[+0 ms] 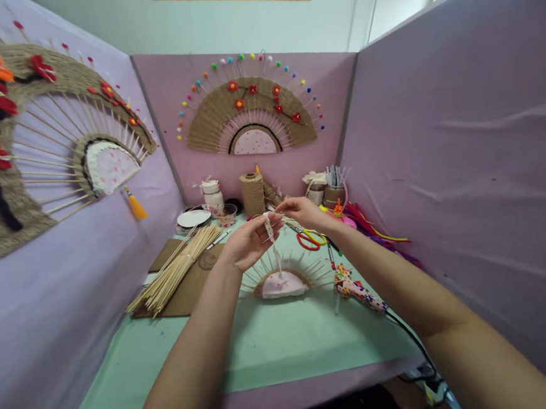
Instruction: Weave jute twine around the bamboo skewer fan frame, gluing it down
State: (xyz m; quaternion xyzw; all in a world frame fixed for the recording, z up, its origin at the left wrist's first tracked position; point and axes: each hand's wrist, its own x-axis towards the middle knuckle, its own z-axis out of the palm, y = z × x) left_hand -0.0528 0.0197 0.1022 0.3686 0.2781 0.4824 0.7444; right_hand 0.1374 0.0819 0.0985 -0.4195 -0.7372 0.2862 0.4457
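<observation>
My left hand [252,241] is raised over the table, its fingers closed on a narrow strip of white lace trim [269,227]. The lace hangs from the fingers towards a small half-round fan base [283,284] lying flat on the table. That base has white fabric with pink dots, a brown rim and thin sticks fanning out from it. Beside the left fingertips, my right hand [304,213] makes a pinch. What sits between its fingertips is too small to tell.
A bundle of thin wooden sticks [181,268] lies on brown cardboard [167,306] at left. Scissors [311,239] and a patterned glue gun [360,295] with a black cord are at right. A twine spool [252,195] stands behind. Finished fans [251,108] hang on the partitions.
</observation>
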